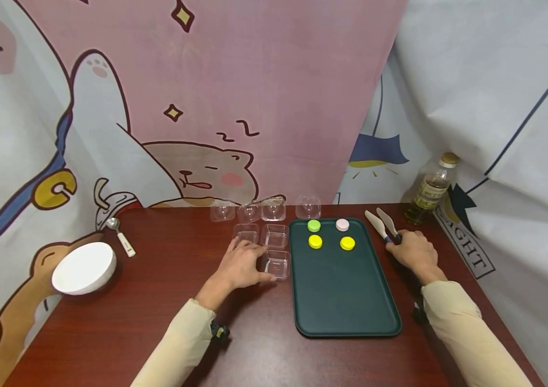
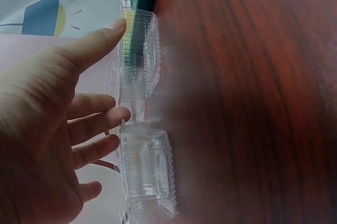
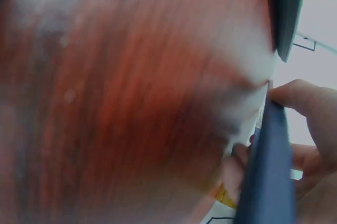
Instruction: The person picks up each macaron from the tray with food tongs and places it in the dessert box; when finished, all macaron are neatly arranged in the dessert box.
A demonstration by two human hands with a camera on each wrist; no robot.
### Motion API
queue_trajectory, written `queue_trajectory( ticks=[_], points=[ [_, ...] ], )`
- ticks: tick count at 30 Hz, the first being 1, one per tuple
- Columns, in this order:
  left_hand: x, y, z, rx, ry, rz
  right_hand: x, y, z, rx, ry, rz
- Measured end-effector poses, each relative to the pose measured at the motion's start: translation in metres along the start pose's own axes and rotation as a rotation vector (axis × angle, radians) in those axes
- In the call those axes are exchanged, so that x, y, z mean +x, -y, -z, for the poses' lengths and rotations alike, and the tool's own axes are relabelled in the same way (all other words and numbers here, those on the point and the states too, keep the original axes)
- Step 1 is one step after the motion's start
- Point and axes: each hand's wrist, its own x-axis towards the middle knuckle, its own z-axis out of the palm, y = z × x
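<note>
My left hand (image 1: 241,264) is spread over the clear plastic boxes, fingers relaxed. Its thumb reaches beside the nearest box (image 1: 276,264); in the left wrist view the thumb tip is at a clear box's rim (image 2: 139,77), and the fingertips are close to another box (image 2: 150,171). Whether they touch is hard to tell. On the right, my right hand (image 1: 415,251) grips a dark-handled knife (image 1: 388,221); its handle (image 3: 268,166) looms large in the right wrist view. A second knife (image 1: 376,222) with a bluish handle lies alongside, partly hidden by the hand.
Between the hands lies a dark green tray (image 1: 344,290) bearing a green macaron (image 1: 314,226), a pink one (image 1: 342,224) and two yellow ones. Clear lids (image 1: 274,209) line the back. An oil bottle (image 1: 431,191) stands back right; a white bowl (image 1: 85,269) and spoon (image 1: 121,237) are left.
</note>
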Motion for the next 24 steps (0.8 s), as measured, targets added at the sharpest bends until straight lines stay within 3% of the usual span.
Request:
queue_trajectory(
  ticks=[7,24],
  points=[
    [0.002,0.0,0.003,-0.007,0.007,0.01,-0.001,0.001,0.007,0.067,-0.067,0.03],
    [0.003,-0.003,0.001,-0.029,0.024,0.007,-0.008,0.004,0.019,0.094,-0.14,0.036]
  ],
)
